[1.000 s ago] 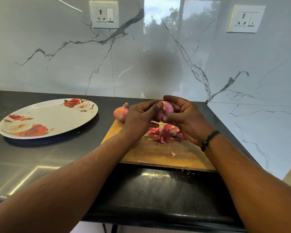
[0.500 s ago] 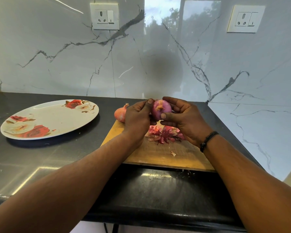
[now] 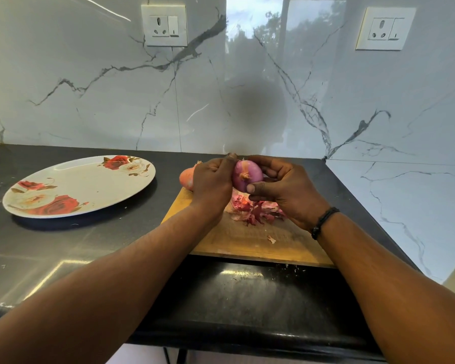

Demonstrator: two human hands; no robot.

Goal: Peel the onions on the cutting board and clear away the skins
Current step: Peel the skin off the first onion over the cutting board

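A purple peeled onion [image 3: 247, 176] is held above the wooden cutting board [image 3: 250, 240], root end facing me. My right hand [image 3: 281, 190] cups it from the right, thumb under its front. My left hand [image 3: 212, 183] grips its left side, thumb up at the top edge. A pile of red-pink skins [image 3: 252, 208] lies on the board under my hands, with one small scrap [image 3: 271, 239] nearer me. An unpeeled orange-brown onion [image 3: 187, 178] sits at the board's far left corner, partly hidden behind my left hand.
A large oval plate with rose prints [image 3: 79, 185] rests on the dark counter [image 3: 63, 248] to the left. A marble wall rises behind and to the right. The counter's front edge runs just below the board.
Both hands lifted the onion slightly and turned it, so the root end now faces me. My left thumb slid from the onion's front to its top edge.
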